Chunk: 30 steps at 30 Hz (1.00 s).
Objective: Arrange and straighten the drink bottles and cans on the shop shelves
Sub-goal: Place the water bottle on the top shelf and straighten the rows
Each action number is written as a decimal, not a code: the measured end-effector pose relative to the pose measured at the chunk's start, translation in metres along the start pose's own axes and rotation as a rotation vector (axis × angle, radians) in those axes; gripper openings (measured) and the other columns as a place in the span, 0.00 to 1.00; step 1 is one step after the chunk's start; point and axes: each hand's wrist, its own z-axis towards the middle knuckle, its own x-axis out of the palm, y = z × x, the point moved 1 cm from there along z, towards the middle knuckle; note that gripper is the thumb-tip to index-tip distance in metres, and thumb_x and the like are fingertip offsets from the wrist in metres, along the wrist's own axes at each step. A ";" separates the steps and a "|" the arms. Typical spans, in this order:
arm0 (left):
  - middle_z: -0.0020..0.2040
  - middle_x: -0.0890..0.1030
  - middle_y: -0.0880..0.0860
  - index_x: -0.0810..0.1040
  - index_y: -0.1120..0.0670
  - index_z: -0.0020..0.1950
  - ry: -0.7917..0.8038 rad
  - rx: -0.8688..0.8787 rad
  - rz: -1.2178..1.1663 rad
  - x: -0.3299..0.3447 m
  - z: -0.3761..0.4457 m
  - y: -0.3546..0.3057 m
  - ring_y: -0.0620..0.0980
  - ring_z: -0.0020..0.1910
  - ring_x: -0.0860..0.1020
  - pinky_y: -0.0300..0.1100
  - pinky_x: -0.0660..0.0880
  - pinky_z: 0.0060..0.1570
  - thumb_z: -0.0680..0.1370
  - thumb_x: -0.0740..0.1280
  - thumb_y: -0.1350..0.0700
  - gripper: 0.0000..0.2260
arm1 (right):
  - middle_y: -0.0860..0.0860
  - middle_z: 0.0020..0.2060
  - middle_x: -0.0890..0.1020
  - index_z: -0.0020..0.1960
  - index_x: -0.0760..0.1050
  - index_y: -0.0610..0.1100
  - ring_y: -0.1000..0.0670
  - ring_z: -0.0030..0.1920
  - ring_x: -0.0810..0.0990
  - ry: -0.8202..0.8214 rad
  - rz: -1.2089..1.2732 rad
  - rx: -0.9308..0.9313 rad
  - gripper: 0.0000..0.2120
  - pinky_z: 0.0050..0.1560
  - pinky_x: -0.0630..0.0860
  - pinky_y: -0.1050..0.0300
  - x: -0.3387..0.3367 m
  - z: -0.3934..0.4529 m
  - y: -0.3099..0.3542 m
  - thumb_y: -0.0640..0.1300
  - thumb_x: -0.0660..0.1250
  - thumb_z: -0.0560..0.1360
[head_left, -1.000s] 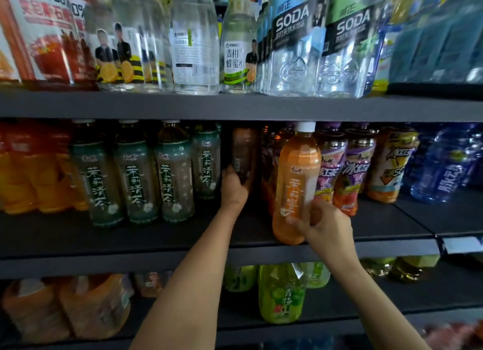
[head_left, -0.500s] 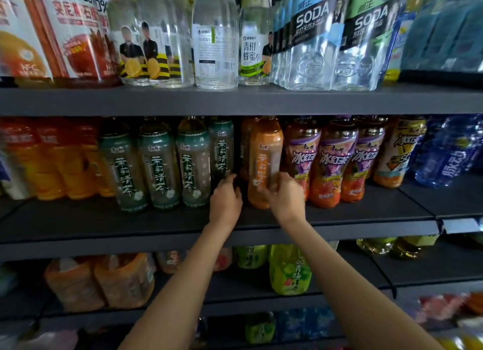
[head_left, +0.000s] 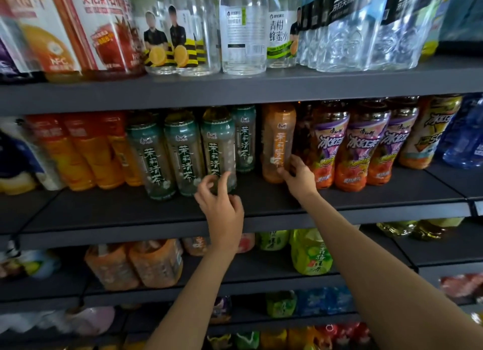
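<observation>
On the middle shelf [head_left: 261, 206] an orange jasmine tea bottle [head_left: 278, 138] stands upright between the green tea row and the purple-labelled iced tea bottles [head_left: 360, 145]. My right hand [head_left: 299, 178] grips its lower part, thumb in front and fingers round the right side. My left hand [head_left: 220, 208] hovers with loosely curled fingers just in front of the base of the front right green jasmine tea bottle [head_left: 218, 145], holding nothing. Two more green tea bottles [head_left: 167, 153] stand to its left, and one further back [head_left: 244, 138].
Orange juice bottles [head_left: 78, 151] fill the shelf's left, a yellow-labelled bottle [head_left: 428, 132] and blue bottles [head_left: 465, 138] its right. Clear water and soda bottles [head_left: 352, 28] line the top shelf [head_left: 235, 90]. Lower shelves hold green bottles [head_left: 309, 253] and orange packs [head_left: 136, 266].
My right hand has carried the orange bottle from the shelf's front back into the gap beside the iced tea. My left hand left that gap and dropped leftward to the green tea bottle.
</observation>
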 end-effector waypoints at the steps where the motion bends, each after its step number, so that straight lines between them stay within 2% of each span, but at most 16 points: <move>1: 0.64 0.64 0.59 0.73 0.55 0.64 0.014 -0.006 0.003 0.000 0.001 -0.001 0.54 0.62 0.61 0.40 0.63 0.55 0.74 0.64 0.67 0.20 | 0.42 0.68 0.71 0.73 0.60 0.41 0.43 0.68 0.69 0.012 -0.003 -0.001 0.27 0.66 0.65 0.52 0.001 0.001 0.001 0.44 0.63 0.78; 4: 0.67 0.61 0.59 0.73 0.54 0.64 0.043 0.013 -0.003 0.002 0.002 -0.003 0.55 0.66 0.59 0.40 0.65 0.57 0.74 0.64 0.67 0.20 | 0.42 0.68 0.70 0.74 0.57 0.41 0.42 0.68 0.68 0.034 -0.057 0.006 0.26 0.65 0.64 0.53 0.004 0.005 0.003 0.44 0.60 0.79; 8: 0.67 0.60 0.59 0.72 0.54 0.66 0.052 0.013 0.036 0.001 -0.002 -0.004 0.56 0.67 0.59 0.43 0.67 0.58 0.74 0.63 0.68 0.21 | 0.37 0.65 0.72 0.72 0.60 0.37 0.38 0.65 0.70 -0.010 -0.149 0.021 0.22 0.62 0.66 0.51 0.009 -0.001 0.003 0.41 0.58 0.80; 12: 0.66 0.62 0.60 0.71 0.56 0.67 0.056 -0.015 0.068 -0.005 -0.013 -0.019 0.57 0.65 0.63 0.51 0.71 0.58 0.75 0.62 0.67 0.21 | 0.38 0.65 0.71 0.71 0.59 0.37 0.40 0.64 0.71 0.114 -0.122 -0.099 0.24 0.63 0.68 0.50 -0.008 -0.025 -0.002 0.40 0.61 0.78; 15: 0.64 0.66 0.61 0.73 0.58 0.65 0.002 0.020 0.080 -0.012 -0.022 -0.052 0.58 0.62 0.68 0.55 0.71 0.58 0.74 0.63 0.68 0.20 | 0.39 0.63 0.74 0.70 0.61 0.37 0.41 0.59 0.76 0.134 -0.093 -0.229 0.23 0.58 0.69 0.58 -0.053 -0.053 -0.004 0.39 0.62 0.78; 16: 0.63 0.67 0.61 0.73 0.58 0.64 -0.031 0.072 0.082 -0.014 -0.024 -0.066 0.58 0.60 0.70 0.56 0.71 0.57 0.73 0.63 0.68 0.20 | 0.39 0.59 0.77 0.69 0.62 0.36 0.41 0.55 0.78 0.113 -0.080 -0.287 0.22 0.55 0.69 0.61 -0.073 -0.062 -0.004 0.38 0.63 0.78; 18: 0.60 0.69 0.59 0.74 0.58 0.62 -0.095 0.177 0.070 -0.016 -0.027 -0.095 0.57 0.58 0.71 0.56 0.72 0.56 0.72 0.63 0.68 0.19 | 0.44 0.50 0.79 0.67 0.65 0.36 0.44 0.48 0.79 0.070 -0.047 -0.382 0.19 0.52 0.72 0.60 -0.115 -0.078 -0.003 0.38 0.63 0.77; 19: 0.60 0.69 0.58 0.73 0.58 0.62 -0.121 0.220 0.065 -0.015 -0.028 -0.109 0.55 0.59 0.70 0.55 0.71 0.57 0.72 0.62 0.67 0.18 | 0.47 0.49 0.78 0.66 0.66 0.37 0.48 0.47 0.78 0.050 -0.032 -0.413 0.19 0.51 0.73 0.62 -0.138 -0.084 -0.001 0.38 0.63 0.77; 20: 0.59 0.69 0.57 0.73 0.57 0.61 -0.146 0.258 0.061 -0.014 -0.028 -0.123 0.53 0.59 0.69 0.53 0.70 0.58 0.73 0.60 0.65 0.17 | 0.50 0.50 0.77 0.66 0.66 0.37 0.52 0.47 0.77 0.016 -0.018 -0.442 0.18 0.48 0.73 0.69 -0.160 -0.087 0.000 0.38 0.63 0.77; 22: 0.58 0.69 0.57 0.72 0.58 0.60 -0.190 0.311 0.039 -0.010 -0.025 -0.155 0.52 0.59 0.68 0.48 0.67 0.58 0.72 0.57 0.61 0.17 | 0.51 0.50 0.76 0.65 0.67 0.38 0.55 0.46 0.76 -0.090 0.003 -0.500 0.17 0.44 0.70 0.76 -0.201 -0.087 0.005 0.38 0.63 0.77; 26: 0.56 0.73 0.59 0.74 0.59 0.57 -0.211 0.402 -0.021 0.002 -0.013 -0.219 0.52 0.57 0.68 0.43 0.62 0.58 0.70 0.58 0.62 0.17 | 0.52 0.48 0.76 0.63 0.67 0.38 0.60 0.42 0.75 -0.246 0.043 -0.569 0.16 0.43 0.70 0.73 -0.261 -0.080 0.023 0.40 0.63 0.77; 30: 0.56 0.72 0.57 0.74 0.58 0.57 -0.177 0.469 0.000 0.010 0.008 -0.260 0.52 0.57 0.69 0.45 0.63 0.58 0.71 0.56 0.59 0.17 | 0.52 0.48 0.76 0.63 0.67 0.39 0.59 0.42 0.76 -0.312 0.054 -0.603 0.16 0.41 0.71 0.73 -0.290 -0.068 0.036 0.41 0.63 0.77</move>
